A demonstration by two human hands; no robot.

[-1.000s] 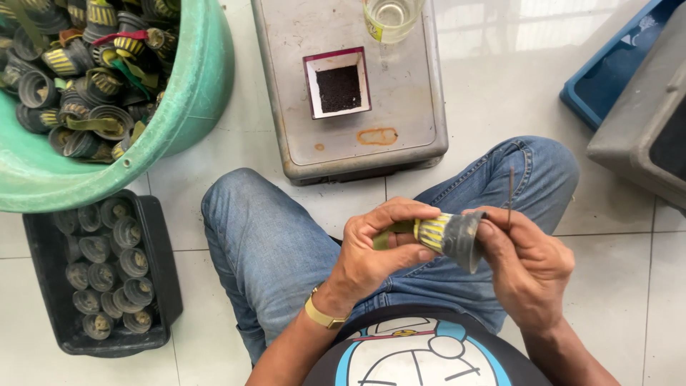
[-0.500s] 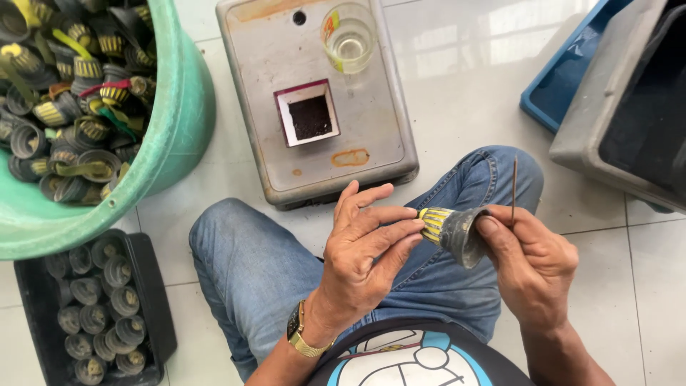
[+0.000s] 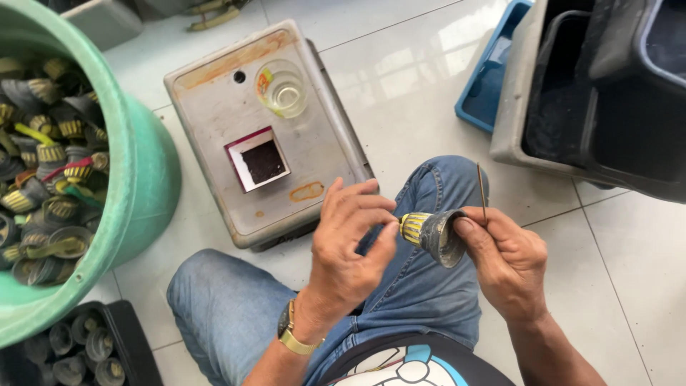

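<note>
Head view — glossy white tiled floor [image 3: 400, 93].

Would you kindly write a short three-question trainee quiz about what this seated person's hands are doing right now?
1. True or false: the right hand holds the grey cone-shaped part with a yellow ribbed tip.
2. Multiple choice: the thin dark needle-like stick is in A) the left hand, B) the right hand, C) the clear glass cup.
3. Fill in: similar parts fill the large ____ plastic tub at the person's left.

Key: 1 true; 2 B; 3 green.
</note>
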